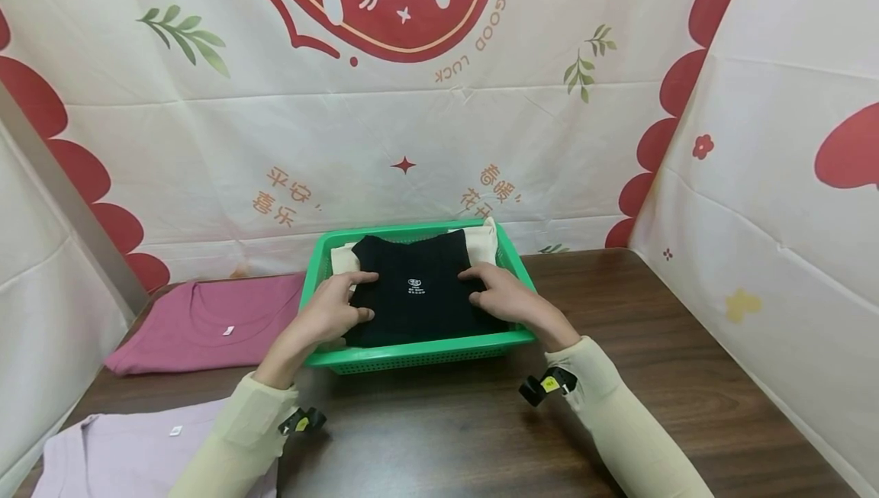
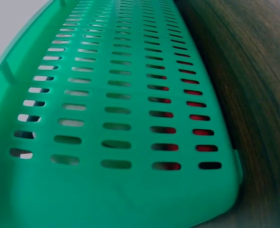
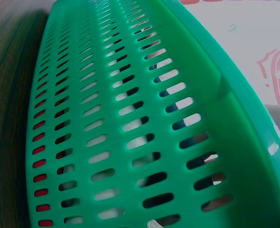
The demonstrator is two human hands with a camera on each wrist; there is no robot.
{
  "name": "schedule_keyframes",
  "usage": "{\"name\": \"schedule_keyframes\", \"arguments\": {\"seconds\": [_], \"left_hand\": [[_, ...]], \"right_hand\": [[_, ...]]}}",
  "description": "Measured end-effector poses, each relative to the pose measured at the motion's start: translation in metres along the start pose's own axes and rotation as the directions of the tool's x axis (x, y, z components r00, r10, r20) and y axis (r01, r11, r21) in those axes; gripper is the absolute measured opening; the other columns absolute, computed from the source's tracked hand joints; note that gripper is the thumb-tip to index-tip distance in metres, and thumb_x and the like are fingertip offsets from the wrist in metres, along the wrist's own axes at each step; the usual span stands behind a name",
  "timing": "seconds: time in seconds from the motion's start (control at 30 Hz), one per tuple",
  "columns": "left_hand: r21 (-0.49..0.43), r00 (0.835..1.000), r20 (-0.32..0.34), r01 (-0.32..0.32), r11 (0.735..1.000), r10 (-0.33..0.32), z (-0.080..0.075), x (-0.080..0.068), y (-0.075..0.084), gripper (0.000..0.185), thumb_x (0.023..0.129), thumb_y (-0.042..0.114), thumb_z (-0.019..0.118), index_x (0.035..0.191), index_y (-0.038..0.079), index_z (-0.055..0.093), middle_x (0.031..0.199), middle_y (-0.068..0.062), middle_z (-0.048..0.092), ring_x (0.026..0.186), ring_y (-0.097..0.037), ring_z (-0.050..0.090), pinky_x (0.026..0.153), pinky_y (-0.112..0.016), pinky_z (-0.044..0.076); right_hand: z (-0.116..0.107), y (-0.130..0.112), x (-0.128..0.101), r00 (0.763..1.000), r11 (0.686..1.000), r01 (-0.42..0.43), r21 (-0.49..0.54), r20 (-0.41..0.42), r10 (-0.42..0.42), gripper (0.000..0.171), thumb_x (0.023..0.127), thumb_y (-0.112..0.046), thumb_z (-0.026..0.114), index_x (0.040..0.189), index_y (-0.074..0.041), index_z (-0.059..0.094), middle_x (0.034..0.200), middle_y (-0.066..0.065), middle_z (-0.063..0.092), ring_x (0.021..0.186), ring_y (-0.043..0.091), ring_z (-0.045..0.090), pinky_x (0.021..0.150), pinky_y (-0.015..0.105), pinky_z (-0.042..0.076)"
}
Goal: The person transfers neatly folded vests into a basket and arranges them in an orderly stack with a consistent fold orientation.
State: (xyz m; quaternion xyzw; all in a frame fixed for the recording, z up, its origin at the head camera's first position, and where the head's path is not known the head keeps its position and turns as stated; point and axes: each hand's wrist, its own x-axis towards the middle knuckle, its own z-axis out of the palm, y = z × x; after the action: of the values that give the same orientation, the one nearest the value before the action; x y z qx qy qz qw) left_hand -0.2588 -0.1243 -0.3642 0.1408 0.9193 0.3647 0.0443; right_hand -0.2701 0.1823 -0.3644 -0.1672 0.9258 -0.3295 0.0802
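Head view: printed cloth backdrop (image 1: pixel 439 101) fills the upper half and both sides of the frame, cream with red shapes, green sprigs and "GOOD LUCK" lettering. Dark wood desk (image 1: pixel 652 345) spans the lower half. Pink shirt (image 1: pixel 206 322) lies flat at centre left on the desk, just left of the basket. Lilac shirt (image 1: pixel 130 456) sits in the lower left corner, partly under the left sleeve. Green basket (image 1: pixel 412 353), slotted plastic, stands at frame centre on the desk. Black top (image 1: pixel 419 288), folded, lies in the basket on top of a cream garment (image 1: pixel 481 242) whose edges show at the basket's upper left and upper right. Small white logo on the black top, centre.

Left hand (image 1: pixel 336 311) rests on the left edge of the black top, fingers slightly spread and bent, tips pressing the fabric; not clear whether any fold is pinched. Right hand (image 1: pixel 501 296) rests on the right edge of the top, fingers loosely spread, tips down on the fabric. Both arms in pale yellow sleeves, small black camera clipped at each wrist.

Left wrist view: only the basket wall (image 2: pixel 111 118) up close, desk grain at right. Right wrist view: same basket wall (image 3: pixel 130 123), desk at left, backdrop at upper right. No fingers in either wrist view.
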Motion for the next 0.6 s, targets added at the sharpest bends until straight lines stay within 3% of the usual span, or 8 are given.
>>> {"name": "schedule_keyframes", "arguments": {"seconds": [0.13, 0.23, 0.4, 0.47, 0.6], "left_hand": [[-0.035, 1.000, 0.013, 0.029, 0.999, -0.029, -0.0004, 0.0002, -0.0002, 0.064, 0.093, 0.004, 0.072, 0.153, 0.010, 0.050, 0.165, -0.020, 0.036, 0.140, -0.040, 0.048, 0.094, -0.045, 0.047], [-0.060, 0.999, 0.018, 0.045, 0.997, -0.044, -0.0011, 0.0006, -0.0001, 0.065, 0.094, 0.004, 0.071, 0.155, 0.009, 0.048, 0.166, -0.020, 0.033, 0.150, -0.042, 0.038, 0.104, -0.050, 0.047], [-0.064, 0.998, 0.024, 0.052, 0.997, -0.050, -0.0023, 0.0012, 0.0002, 0.065, 0.094, 0.005, 0.070, 0.155, 0.006, 0.047, 0.165, -0.023, 0.033, 0.143, -0.036, 0.043, 0.102, -0.048, 0.046], [-0.056, 0.998, 0.030, 0.051, 0.997, -0.049, -0.0025, 0.0012, 0.0003, 0.065, 0.094, 0.005, 0.070, 0.155, 0.005, 0.046, 0.165, -0.024, 0.034, 0.135, -0.034, 0.045, 0.096, -0.046, 0.045], [-0.045, 0.998, 0.038, 0.042, 0.998, -0.041, -0.0025, 0.0012, -0.0001, 0.065, 0.095, 0.006, 0.070, 0.155, 0.004, 0.045, 0.164, -0.025, 0.034, 0.130, -0.034, 0.043, 0.095, -0.046, 0.042]], "right_hand": [[-0.0005, 0.0007, 0.0010, 1.000, 1.000, -0.007, 0.014, -0.019, 0.007, 0.046, 0.103, -0.008, 0.052, 0.148, -0.003, 0.053, 0.155, 0.020, 0.050, 0.146, 0.041, 0.043, 0.109, 0.056, 0.045], [-0.0015, 0.0011, 0.0028, 0.999, 0.999, -0.022, 0.037, -0.033, 0.023, 0.046, 0.102, -0.008, 0.052, 0.148, -0.003, 0.054, 0.155, 0.022, 0.049, 0.139, 0.039, 0.048, 0.102, 0.050, 0.048], [-0.0026, 0.0012, 0.0048, 0.998, 0.998, -0.038, 0.046, -0.051, 0.040, 0.046, 0.103, -0.010, 0.052, 0.148, -0.002, 0.054, 0.155, 0.024, 0.048, 0.111, 0.033, 0.057, 0.086, 0.041, 0.045], [-0.0023, 0.0009, 0.0045, 0.998, 0.998, -0.044, 0.040, -0.053, 0.046, 0.046, 0.103, -0.012, 0.054, 0.149, -0.003, 0.053, 0.156, 0.023, 0.048, 0.114, 0.034, 0.058, 0.089, 0.043, 0.047], [-0.0010, 0.0005, 0.0041, 0.998, 0.999, -0.046, 0.009, -0.053, 0.046, 0.048, 0.103, -0.015, 0.057, 0.150, -0.003, 0.052, 0.156, 0.022, 0.048, 0.138, 0.040, 0.050, 0.107, 0.054, 0.047]]}}
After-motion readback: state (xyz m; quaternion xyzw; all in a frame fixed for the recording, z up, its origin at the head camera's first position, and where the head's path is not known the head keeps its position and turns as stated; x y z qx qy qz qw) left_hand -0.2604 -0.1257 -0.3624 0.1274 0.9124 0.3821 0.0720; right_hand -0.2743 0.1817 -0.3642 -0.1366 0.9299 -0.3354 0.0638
